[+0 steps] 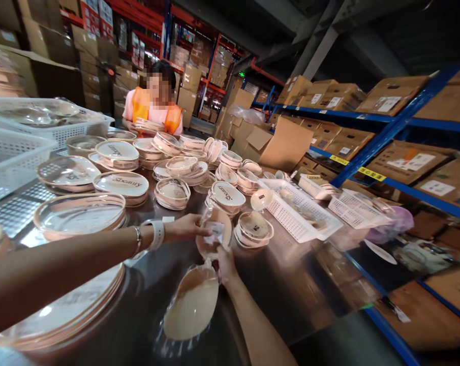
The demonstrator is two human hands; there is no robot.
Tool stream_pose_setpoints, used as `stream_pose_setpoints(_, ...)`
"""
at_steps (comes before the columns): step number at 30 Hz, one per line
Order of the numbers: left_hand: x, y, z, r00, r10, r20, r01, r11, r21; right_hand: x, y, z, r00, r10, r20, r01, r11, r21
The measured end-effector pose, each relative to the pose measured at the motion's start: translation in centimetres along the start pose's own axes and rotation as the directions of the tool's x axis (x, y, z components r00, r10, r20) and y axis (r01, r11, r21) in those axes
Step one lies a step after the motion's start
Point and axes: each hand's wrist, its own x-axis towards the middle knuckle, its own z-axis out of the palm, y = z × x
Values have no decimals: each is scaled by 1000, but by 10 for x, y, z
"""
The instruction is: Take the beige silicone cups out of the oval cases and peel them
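Note:
In front of me, near the middle of the steel table, is a round pinkish-tan plate (pixel 225 229) in clear plastic with a white label. My left hand (pixel 187 226) comes from the left, its fingers closed on the left side of this plate. From below, my right hand (pixel 224 262) grips the lower edge, fingers partly hidden. Just under my right hand lies a cream oval plate (pixel 193 305) in a loose clear bag, the bag's neck reaching up to my fingers. Beside the hands are stacks of wrapped round plates (pixel 253 229), another stack (pixel 225 197) behind.
Many wrapped plate stacks (pixel 121 184) cover the table's left and far side. White plastic baskets (pixel 302 216) stand right, and larger white crates (pixel 20 157) left. A person in an orange vest (pixel 141 104) holds plates across the table. Blue shelving (pixel 361 145) with cartons lines the right.

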Motion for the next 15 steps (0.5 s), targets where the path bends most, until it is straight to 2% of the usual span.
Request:
stream_pose_setpoints(2,2,-2,16,1000,-20,6,20,997,-70,-3,-1,1,998,-44,43,46,998,-40)
stream_pose_setpoints(4,5,-3,23,999,-25,-26,21,992,-127,-4,0,-5,971,-238,41,241,945,-223)
stream_pose_setpoints(5,6,-3,21,999,-26,-42,19,987,-157,-3,-1,-10,930,-364,48,358,871,-337)
stream_pose_setpoints(6,7,-3,17,998,-29,-57,18,983,-185,-1,-2,-16,868,-489,80,470,761,-447)
stream_pose_setpoints(8,6,-2,5,995,-53,-82,33,973,-229,2,-6,-26,697,-672,249,659,465,-592)
stream_pose_setpoints(10,3,-2,-10,990,-99,-97,71,964,-256,5,-11,-33,532,-694,485,779,177,-602)
stream_pose_setpoints(11,1,-3,-16,986,-125,-107,94,960,-263,5,-13,-33,442,-665,602,818,25,-574)
stream_pose_setpoints(12,-1,-3,-22,982,-147,-120,111,958,-265,4,-14,-32,368,-620,693,847,-84,-525)
stream_pose_setpoints(14,-5,-5,-32,974,-167,-156,123,958,-261,0,-13,-27,272,-562,781,894,-153,-421)
stream_pose_setpoints(15,-7,-5,-36,971,-160,-176,112,961,-252,-3,-11,-22,247,-553,796,916,-135,-378)
